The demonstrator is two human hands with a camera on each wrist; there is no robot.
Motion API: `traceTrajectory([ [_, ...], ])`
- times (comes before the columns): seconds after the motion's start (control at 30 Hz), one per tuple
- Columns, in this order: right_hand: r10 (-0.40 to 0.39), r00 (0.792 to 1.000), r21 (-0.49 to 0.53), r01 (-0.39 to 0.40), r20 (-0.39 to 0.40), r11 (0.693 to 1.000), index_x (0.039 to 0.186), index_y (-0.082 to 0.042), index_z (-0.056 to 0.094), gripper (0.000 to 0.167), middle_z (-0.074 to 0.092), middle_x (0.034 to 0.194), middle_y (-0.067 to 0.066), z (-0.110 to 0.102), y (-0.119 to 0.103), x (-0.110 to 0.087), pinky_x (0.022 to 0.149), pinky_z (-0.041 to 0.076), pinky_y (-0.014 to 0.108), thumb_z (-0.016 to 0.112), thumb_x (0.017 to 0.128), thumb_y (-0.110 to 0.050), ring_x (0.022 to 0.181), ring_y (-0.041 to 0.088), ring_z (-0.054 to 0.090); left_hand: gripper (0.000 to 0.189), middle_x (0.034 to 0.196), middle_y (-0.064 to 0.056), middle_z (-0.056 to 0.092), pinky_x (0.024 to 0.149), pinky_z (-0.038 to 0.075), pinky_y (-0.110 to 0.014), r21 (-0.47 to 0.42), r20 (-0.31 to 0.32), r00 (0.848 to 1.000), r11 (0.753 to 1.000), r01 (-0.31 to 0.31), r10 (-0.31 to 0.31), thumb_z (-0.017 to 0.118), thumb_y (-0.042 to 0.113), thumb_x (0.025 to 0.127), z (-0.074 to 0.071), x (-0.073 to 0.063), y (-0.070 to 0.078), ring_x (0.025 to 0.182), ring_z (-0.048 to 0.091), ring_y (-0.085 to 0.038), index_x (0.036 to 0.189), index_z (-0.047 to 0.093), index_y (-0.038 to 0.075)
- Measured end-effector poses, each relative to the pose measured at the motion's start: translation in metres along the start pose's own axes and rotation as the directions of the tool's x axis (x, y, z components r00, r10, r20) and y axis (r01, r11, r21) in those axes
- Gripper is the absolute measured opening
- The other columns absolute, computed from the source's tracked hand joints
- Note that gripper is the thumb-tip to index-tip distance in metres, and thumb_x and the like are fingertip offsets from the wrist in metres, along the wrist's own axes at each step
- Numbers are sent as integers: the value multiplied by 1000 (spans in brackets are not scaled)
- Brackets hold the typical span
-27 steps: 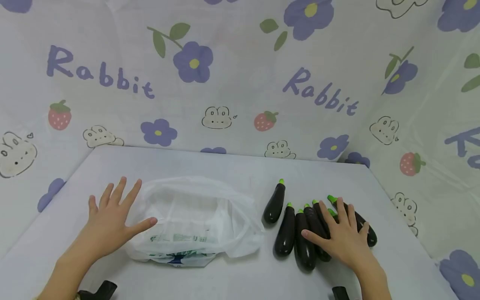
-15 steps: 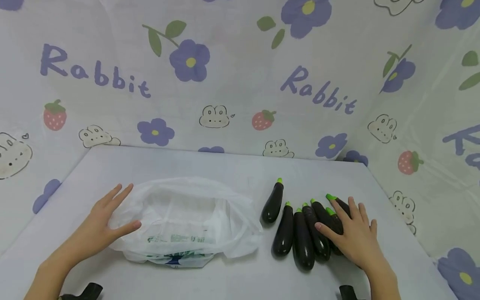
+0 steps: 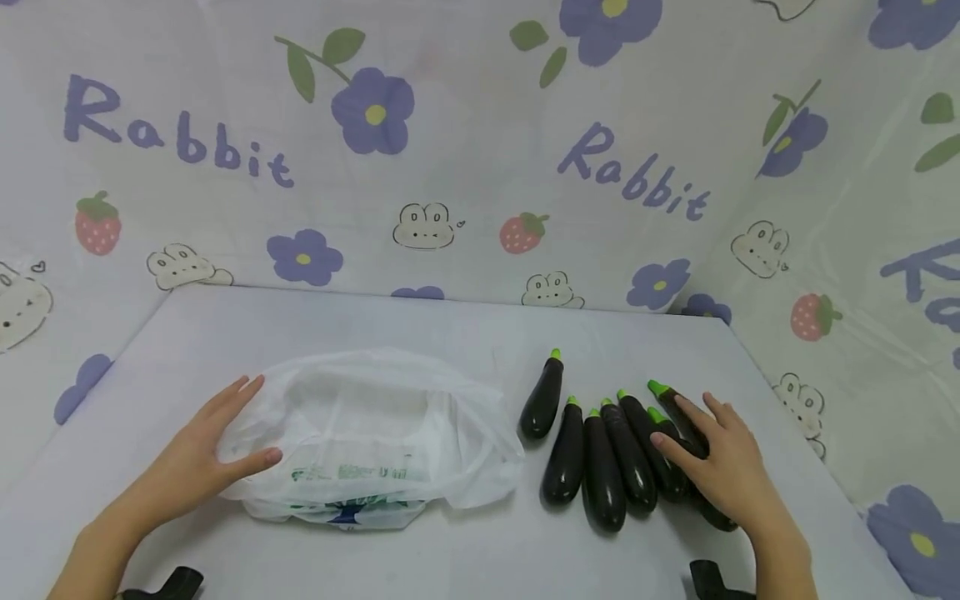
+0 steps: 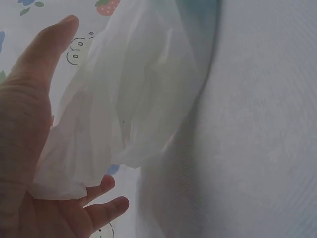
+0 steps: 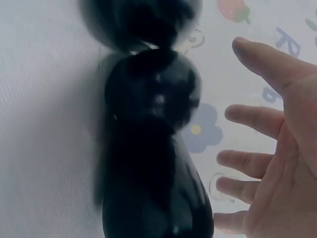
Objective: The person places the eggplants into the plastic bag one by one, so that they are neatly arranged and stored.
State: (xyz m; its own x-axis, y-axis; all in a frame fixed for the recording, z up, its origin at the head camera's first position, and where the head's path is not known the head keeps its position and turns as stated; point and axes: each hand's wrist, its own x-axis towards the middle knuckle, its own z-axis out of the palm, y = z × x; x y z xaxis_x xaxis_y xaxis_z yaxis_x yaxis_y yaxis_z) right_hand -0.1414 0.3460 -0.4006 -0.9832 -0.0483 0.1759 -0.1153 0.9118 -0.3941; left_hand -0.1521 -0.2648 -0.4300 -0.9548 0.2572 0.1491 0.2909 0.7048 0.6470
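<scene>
A white plastic bag [image 3: 360, 425] with green and blue print lies on the table, its mouth facing up. My left hand [image 3: 206, 454] is at the bag's left side, thumb and fingers spread apart. In the left wrist view, thin bag plastic [image 4: 133, 94] hangs between the thumb and the fingers, against the palm. Several dark eggplants with green stems lie to the right of the bag, most side by side. My right hand [image 3: 727, 462] hovers beside the rightmost eggplant [image 3: 686, 421], partly covering it. Fingers extended, it is next to the eggplants [image 5: 153, 188] in the right wrist view.
One eggplant [image 3: 542, 396] lies a little behind the row, nearest the bag. A patterned cloth [image 3: 465, 150] hangs behind and beside the white table [image 3: 465, 554]. Black wrist mounts [image 3: 180, 583] show under both wrists.
My left hand has shifted left to the bag's side, and the bag's left edge spreads further out. My right hand has moved right; the rightmost eggplant's lower end has swung left toward the others.
</scene>
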Motion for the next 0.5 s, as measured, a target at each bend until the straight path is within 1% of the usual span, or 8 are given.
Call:
traceTrajectory([
  [0.17, 22, 999, 61, -24, 46, 998, 146, 0, 43, 76, 26, 148, 38, -8, 8, -1, 97, 22, 76, 64, 93, -49, 132, 61, 21, 101, 159, -21, 17, 97, 24, -74, 13, 3, 1000, 1000, 13, -13, 79, 46, 81, 0, -2, -6, 139, 20, -50, 159, 19, 25],
  [0.23, 29, 998, 74, -34, 61, 997, 146, 0, 43, 75, 27, 148, 37, -12, 11, 0, 96, 23, 76, 63, 94, -49, 132, 60, 24, 104, 159, -21, 19, 99, 24, -73, 15, -1, 1000, 1000, 5, -5, 82, 46, 78, -1, -2, -8, 140, 21, -49, 159, 20, 24],
  [0.4, 50, 994, 137, -63, 96, 988, 146, -4, 45, 70, 32, 148, 32, -18, 23, 1, 96, 25, 74, 62, 95, -49, 133, 56, 27, 112, 159, -14, 24, 105, 22, -68, -24, -12, 1000, 1000, -7, 7, 89, 44, 69, -4, -4, -8, 142, 21, -41, 158, 24, 25],
  [0.5, 45, 991, 187, -69, 128, 980, 145, -7, 47, 67, 34, 149, 29, -21, 35, -1, 97, 28, 72, 64, 94, -46, 134, 52, 27, 116, 158, -15, 25, 105, 23, -67, -42, -2, 1000, 999, -4, 3, 91, 44, 66, -4, -6, -7, 141, 23, -42, 158, 23, 25],
])
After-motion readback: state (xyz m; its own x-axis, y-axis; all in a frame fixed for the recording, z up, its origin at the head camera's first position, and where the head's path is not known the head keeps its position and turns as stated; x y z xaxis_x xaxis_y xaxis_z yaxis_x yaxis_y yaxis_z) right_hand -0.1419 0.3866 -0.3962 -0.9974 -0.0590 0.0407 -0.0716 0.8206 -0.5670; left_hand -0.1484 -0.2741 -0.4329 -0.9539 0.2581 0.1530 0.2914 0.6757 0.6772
